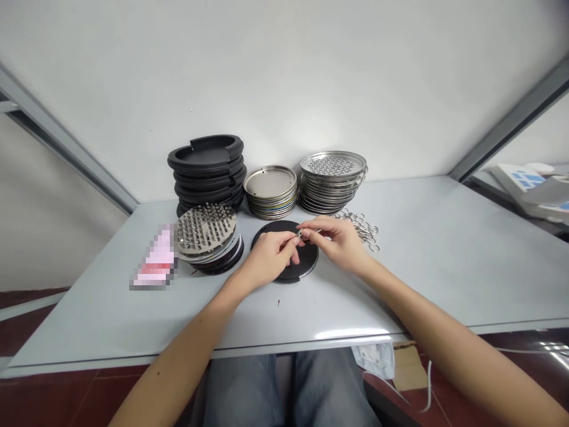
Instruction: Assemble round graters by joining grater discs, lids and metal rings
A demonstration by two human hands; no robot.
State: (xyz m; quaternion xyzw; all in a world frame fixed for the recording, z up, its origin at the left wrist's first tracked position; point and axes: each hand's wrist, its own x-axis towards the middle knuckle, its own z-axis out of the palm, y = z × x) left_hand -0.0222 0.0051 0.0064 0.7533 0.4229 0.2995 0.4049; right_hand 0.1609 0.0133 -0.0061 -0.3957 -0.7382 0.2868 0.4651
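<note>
Above a round black disc [306, 261] on the table, my left hand [269, 255] and my right hand [340, 240] meet fingertip to fingertip. Both pinch a small shiny metal piece with a looped end [300, 234]; fingers cover much of it. Beside my right hand lies a loose pile of ring-ended metal pieces [368, 231], partly hidden by that hand. Left of my left hand stands a stack topped by a round metal plate with raised teeth [205, 230], with pale and black discs under it.
Along the wall stand a stack of thick black rings [207, 172], a stack of shallow metal dishes [271, 184] and a stack of perforated metal discs [333, 169]. A blurred pink item [155, 261] lies at left. The table's front edge [302, 347] runs above my lap.
</note>
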